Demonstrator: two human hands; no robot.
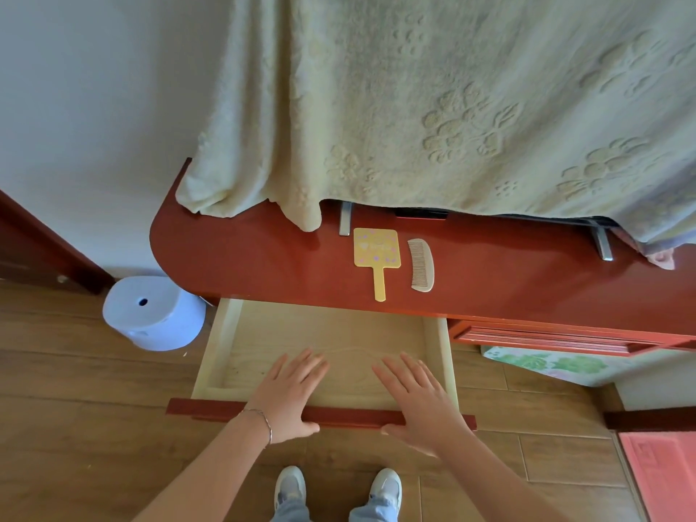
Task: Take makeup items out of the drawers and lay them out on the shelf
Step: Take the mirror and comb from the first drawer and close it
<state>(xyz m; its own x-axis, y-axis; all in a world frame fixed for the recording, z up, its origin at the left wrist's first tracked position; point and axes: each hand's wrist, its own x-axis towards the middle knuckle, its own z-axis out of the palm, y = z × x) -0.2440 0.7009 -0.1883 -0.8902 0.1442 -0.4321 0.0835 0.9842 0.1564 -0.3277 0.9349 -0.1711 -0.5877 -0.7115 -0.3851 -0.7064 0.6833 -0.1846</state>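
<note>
A: Where do the hands sit?

B: The left hand [290,393] and the right hand [418,399] both lie over the near front panel of the pulled-out drawer [220,348], fingers straight and spread, pointing far into it. Neither has hold of anything. Each thumb lies along the near face of the red front panel; whether the palms press on the panel I cannot tell.

A: Anything on the wrists?

B: A thin bracelet [263,421] circles the left wrist.

A: What is in the drawer?

B: Only its pale wooden bottom and walls show.

A: And the makeup things?

B: Two lie on the red shelf [244,254] just beyond the drawer: a yellow hand mirror [376,247] with its handle pointing near, and a beige comb [422,264] just to its right, apart from it. Both lie flat.

A: What else is around?

B: A pale embossed cloth [433,99] hangs down over the far side of the shelf. To the left, on the wood floor, stands a light blue round container [154,314]. To the right of the open drawer is a second drawer front [546,337], pushed in. The person's pale shoes [289,484] show at the near edge.
</note>
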